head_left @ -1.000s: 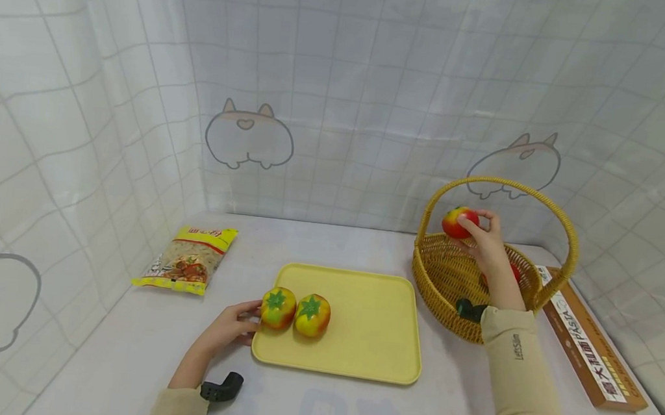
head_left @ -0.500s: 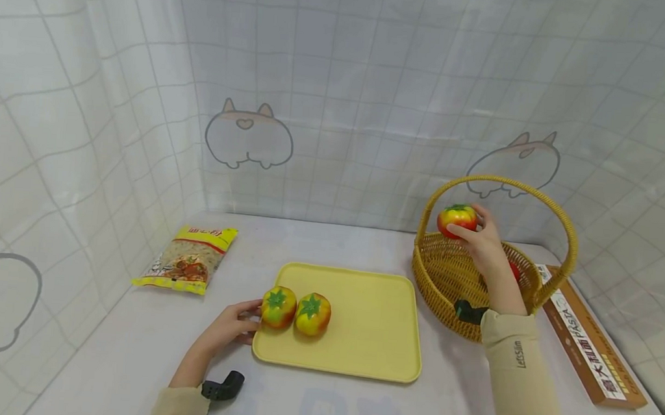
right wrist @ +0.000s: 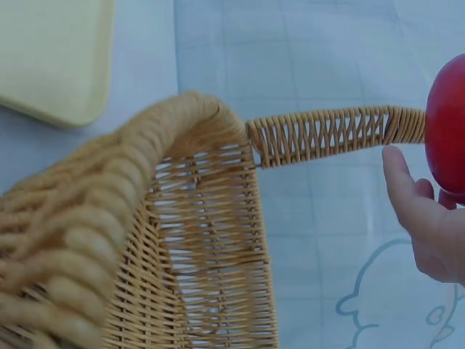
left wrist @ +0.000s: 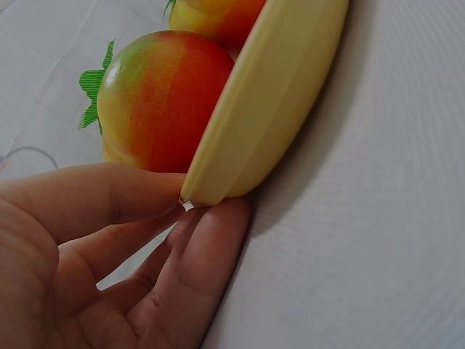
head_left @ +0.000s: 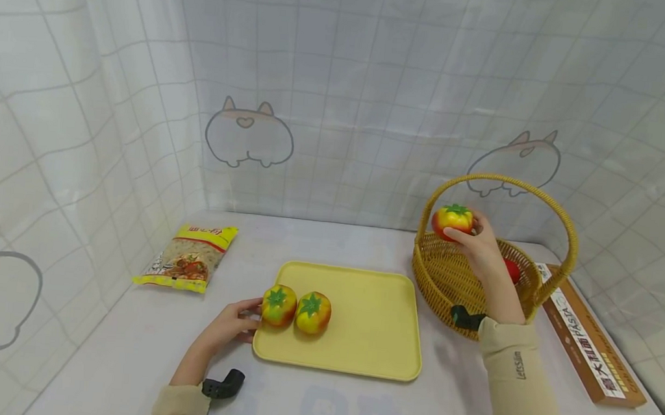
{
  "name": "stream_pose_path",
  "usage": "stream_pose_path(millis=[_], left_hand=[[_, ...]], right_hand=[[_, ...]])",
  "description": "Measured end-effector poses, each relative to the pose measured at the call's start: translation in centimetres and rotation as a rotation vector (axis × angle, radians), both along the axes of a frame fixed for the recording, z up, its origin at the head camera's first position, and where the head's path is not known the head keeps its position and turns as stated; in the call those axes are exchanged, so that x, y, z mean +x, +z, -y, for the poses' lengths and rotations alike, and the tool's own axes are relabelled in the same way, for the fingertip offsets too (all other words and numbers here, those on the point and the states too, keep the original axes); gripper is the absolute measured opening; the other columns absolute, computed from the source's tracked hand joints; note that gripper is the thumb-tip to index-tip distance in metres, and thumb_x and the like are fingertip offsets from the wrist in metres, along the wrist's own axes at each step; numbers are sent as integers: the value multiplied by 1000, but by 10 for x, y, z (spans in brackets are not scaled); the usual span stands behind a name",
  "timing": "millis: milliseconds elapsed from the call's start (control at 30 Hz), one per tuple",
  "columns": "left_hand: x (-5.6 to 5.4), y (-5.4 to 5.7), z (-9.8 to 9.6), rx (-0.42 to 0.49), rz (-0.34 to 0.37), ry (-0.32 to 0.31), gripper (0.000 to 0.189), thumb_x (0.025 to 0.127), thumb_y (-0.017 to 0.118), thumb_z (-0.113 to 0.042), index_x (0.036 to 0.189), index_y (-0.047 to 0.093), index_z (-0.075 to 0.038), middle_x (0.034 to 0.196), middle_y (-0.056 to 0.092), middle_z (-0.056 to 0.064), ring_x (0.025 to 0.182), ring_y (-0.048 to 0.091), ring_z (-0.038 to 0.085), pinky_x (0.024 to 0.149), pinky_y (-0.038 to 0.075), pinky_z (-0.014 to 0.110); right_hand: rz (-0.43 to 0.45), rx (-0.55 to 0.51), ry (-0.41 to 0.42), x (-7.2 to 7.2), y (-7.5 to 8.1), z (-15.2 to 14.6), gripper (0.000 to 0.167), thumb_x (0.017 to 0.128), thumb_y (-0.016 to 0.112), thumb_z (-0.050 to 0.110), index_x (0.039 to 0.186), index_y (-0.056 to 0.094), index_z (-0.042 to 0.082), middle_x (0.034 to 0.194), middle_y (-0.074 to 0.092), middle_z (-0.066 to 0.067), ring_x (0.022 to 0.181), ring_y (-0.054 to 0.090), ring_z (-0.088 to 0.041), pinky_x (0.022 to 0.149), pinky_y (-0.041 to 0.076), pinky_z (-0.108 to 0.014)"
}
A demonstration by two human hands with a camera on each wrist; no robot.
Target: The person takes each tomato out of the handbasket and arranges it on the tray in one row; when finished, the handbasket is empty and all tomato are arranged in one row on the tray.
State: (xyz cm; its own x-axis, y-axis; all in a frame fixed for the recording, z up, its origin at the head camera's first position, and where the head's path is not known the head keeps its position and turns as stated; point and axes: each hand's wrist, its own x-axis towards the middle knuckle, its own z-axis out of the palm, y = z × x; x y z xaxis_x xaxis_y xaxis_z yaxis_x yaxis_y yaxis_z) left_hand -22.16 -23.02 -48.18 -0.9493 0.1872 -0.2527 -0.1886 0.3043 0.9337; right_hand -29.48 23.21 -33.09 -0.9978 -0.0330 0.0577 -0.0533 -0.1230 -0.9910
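Observation:
My right hand (head_left: 481, 246) holds a red-and-yellow tomato (head_left: 451, 218) with a green leafy top, raised under the handle of the wicker basket (head_left: 450, 275). In the right wrist view the held tomato (right wrist: 447, 131) shows as smooth red at the right edge, partly cut off. Another red fruit (head_left: 512, 271) lies in the basket, partly hidden by my forearm. Two similar tomatoes (head_left: 279, 305) sit side by side at the left of the yellow tray (head_left: 370, 328). My left hand (left wrist: 94, 269) pinches the tray's rim beside the nearer tomato (left wrist: 163, 102).
A noodle packet (head_left: 190, 258) lies at the left of the table. A long pasta box (head_left: 591, 345) lies right of the basket. The basket's tall arched handle (head_left: 505, 179) rises around my right hand. A checked curtain (head_left: 340, 104) encloses the back and sides.
My right hand has moved slightly left with the tomato, turning it so its green top shows more. The left hand, tray and the two tomatoes on it stay in place.

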Motion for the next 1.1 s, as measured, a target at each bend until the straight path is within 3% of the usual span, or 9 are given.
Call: stream_pose_path(millis=[133, 300, 667, 1100], left_hand=[[0, 1, -1, -1, 3, 3, 63, 83, 64, -9, 138, 36, 5, 125, 46, 24, 84, 59, 19, 69, 56, 35], [1, 2, -1, 12, 4, -3, 64, 82, 64, -9, 138, 36, 5, 125, 47, 23, 86, 59, 18, 69, 56, 34], [1, 4, -1, 17, -2, -13, 65, 82, 63, -8, 138, 34, 7, 124, 46, 23, 86, 58, 17, 68, 55, 34], [2, 5, -1, 15, 4, -4, 64, 82, 63, -8, 138, 35, 6, 125, 46, 23, 87, 58, 18, 68, 55, 34]], right_hand=[[-14, 5, 19, 3, -3, 3, 69, 85, 63, 4, 139, 21, 13, 120, 32, 4, 103, 40, -12, 79, 47, -18], [-44, 68, 45, 6, -9, 9, 64, 83, 64, 2, 134, 27, 17, 118, 35, 4, 105, 41, -12, 81, 46, -14], [-88, 211, 110, 14, -18, 31, 77, 80, 65, -3, 142, 20, 7, 132, 31, -6, 107, 39, -16, 82, 46, -15], [-69, 197, 227, 24, -40, 57, 83, 75, 67, -6, 143, 20, 5, 135, 28, -14, 112, 38, -25, 82, 47, -20]])
